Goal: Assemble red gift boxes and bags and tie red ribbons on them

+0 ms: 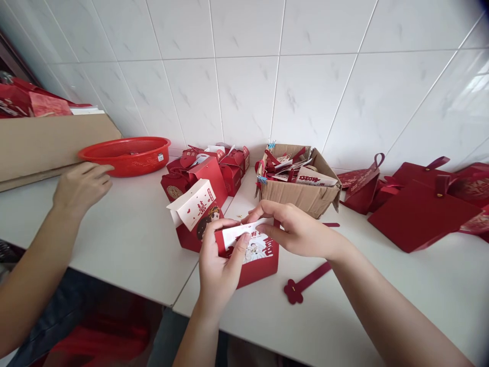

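Between my hands is a small red gift box (257,272) with a white printed panel showing red lettering and a cartoon figure. My left hand (221,260) grips its left side, thumb pressed on the front panel. My right hand (292,227) pinches the box's top edge with thumb and fingers. On the table just right of the box lies a dark red strap with a flower-shaped end (294,292). Behind my left hand stands another red box with a white flap (196,206).
A cardboard box (298,196) of straps and cards stands near the wall. Folded red boxes (225,168) sit left of it; dark red bags (420,214) lie right. At left are a red plastic basket (148,160), a large carton (46,142) and another person's hand (82,188).
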### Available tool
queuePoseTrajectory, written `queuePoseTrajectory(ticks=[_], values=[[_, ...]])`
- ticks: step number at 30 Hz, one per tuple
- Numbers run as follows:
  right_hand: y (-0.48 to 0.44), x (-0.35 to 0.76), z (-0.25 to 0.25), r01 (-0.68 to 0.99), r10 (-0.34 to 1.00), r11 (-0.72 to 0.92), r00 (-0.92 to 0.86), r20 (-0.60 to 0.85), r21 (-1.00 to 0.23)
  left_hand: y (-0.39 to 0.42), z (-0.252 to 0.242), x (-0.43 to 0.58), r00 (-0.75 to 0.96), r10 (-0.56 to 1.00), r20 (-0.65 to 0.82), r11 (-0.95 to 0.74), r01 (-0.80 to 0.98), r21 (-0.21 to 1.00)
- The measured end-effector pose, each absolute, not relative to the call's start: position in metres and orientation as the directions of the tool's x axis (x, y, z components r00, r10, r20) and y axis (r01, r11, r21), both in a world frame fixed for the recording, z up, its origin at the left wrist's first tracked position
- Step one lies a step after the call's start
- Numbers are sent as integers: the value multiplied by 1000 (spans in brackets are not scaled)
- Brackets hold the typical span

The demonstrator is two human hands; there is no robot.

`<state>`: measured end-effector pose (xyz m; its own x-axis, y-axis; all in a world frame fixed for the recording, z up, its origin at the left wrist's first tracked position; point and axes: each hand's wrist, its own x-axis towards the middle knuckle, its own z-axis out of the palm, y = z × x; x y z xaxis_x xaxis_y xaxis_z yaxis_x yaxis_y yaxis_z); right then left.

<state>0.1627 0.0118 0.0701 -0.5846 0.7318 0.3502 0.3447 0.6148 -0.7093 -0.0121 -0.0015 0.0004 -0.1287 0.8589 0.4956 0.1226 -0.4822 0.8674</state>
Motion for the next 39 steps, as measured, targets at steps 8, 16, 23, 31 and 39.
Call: queuePoseTrajectory(ticks=[8,16,23,31,39], values=[[12,166,71,360,736,605,-592,327,-711,-3,1,-12,-129,855,502,-486,138,863],[12,166,73,362,742,592,-595,311,-720,-3,1,-11,-144,866,479,-466,116,877],[13,163,74,389,749,607,-571,335,-694,-2,1,-13,-173,926,335,-338,11,941],[12,163,78,423,729,641,-598,334,-641,3,3,-15,-176,921,348,-352,12,936],[-36,197,76,657,631,702,-396,667,-274,7,-3,-13,-193,901,388,-390,29,920]])
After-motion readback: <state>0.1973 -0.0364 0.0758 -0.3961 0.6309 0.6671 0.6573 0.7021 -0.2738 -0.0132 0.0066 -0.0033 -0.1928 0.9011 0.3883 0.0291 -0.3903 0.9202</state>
